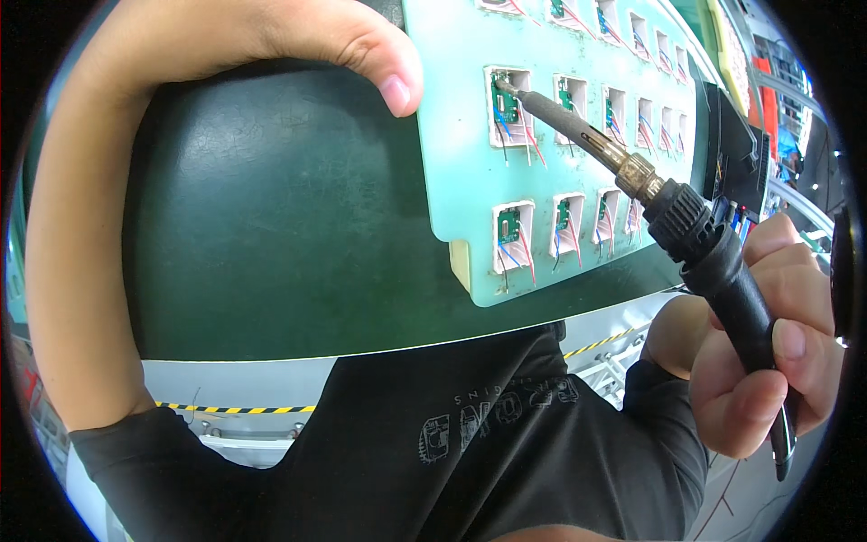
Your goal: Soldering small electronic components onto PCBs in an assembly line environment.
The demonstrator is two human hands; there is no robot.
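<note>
My right hand (768,352) is wrapped around the black handle of a soldering iron (722,262). The iron slants up and left, and its tip meets or nearly meets a small green circuit board (505,101) in a white recess. Blue, black, white and red wires hang from that board. It sits in a pale green fixture plate (461,181) with several rows of similar wired boards. My left hand (361,50) reaches across the top, its thumb at the plate's left edge; its other fingers are out of sight, so whether it grips anything cannot be seen.
The plate lies on a dark green work mat (271,217), with a pale block (461,265) under its near left corner. A black device (733,149) stands beyond the plate's right side. Yellow-black striped tape (244,410) runs below the table's near edge.
</note>
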